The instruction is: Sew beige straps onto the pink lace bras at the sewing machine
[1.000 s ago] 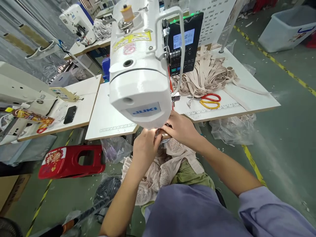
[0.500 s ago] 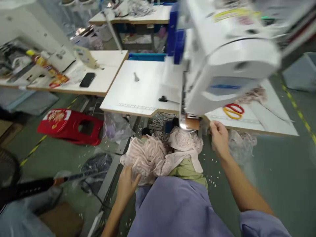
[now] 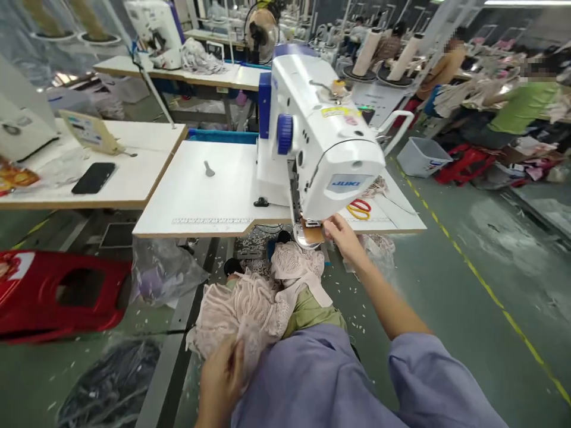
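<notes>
A heap of pale pink lace garments (image 3: 236, 309) lies across my lap. My left hand (image 3: 223, 365) pinches a piece of the lace at the near side of this heap. In front of me stands a white sewing machine (image 3: 332, 160) with blue parts. My right hand (image 3: 341, 235) is at the machine's needle end, beside a brown plate (image 3: 314, 233). Its fingers are bent and closed, and what they hold, if anything, is hidden. Red and yellow handled scissors (image 3: 359, 209) lie on the machine table just behind that hand.
The white table (image 3: 196, 190) carries a small grey tool (image 3: 209, 169). A black phone (image 3: 93, 178) lies on the neighbouring table. At left is a red plastic stool (image 3: 57, 297). A grey bin (image 3: 423, 157) stands at right, with people working beyond.
My view has swung up and to the right. The right hand has moved from the table edge to the machine's needle end. My left hand stays at the lace, now closed on it.
</notes>
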`<state>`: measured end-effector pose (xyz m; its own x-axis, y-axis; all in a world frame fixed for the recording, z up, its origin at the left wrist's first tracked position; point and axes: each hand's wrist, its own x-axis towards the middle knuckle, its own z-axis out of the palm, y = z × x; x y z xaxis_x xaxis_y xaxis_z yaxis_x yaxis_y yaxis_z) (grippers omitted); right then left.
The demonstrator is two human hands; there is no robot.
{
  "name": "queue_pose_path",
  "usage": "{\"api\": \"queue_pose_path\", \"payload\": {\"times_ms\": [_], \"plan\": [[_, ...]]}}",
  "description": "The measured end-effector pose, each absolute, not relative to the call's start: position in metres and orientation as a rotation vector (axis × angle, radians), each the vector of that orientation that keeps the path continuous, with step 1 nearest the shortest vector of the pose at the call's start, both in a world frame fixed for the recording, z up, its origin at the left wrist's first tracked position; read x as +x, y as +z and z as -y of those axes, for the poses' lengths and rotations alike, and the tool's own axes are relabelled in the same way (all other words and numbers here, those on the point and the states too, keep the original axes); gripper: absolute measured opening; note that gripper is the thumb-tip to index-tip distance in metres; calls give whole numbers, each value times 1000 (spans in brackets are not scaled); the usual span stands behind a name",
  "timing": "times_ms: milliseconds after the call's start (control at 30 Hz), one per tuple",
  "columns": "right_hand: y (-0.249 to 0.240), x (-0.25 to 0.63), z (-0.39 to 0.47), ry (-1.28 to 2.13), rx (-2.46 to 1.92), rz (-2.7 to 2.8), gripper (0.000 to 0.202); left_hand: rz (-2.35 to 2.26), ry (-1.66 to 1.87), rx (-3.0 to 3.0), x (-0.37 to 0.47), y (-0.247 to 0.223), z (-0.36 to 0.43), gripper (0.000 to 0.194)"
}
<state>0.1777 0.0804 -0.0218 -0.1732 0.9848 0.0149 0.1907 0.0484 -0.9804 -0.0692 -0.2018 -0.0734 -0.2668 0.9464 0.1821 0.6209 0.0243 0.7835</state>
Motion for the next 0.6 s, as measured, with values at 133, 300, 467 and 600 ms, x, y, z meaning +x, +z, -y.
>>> {"api": "queue_pose_path", "payload": {"times_ms": [133,300,467,600], "plan": [[-18,173,-86,1229,-1264,1563,43,-1579,1219,1723,-31,-23,158,23],[-33,193,-89,1049,-1375,1624,42,-1066,1148,1812,26,37,131,34],[-45,240,-110,704,-1567,1768,35,-926,1148,1696,42,44,105,48],[-46,250,-158,498,-1544,2033,35,-1334,1131,1306,41,-9,76,48]]}}
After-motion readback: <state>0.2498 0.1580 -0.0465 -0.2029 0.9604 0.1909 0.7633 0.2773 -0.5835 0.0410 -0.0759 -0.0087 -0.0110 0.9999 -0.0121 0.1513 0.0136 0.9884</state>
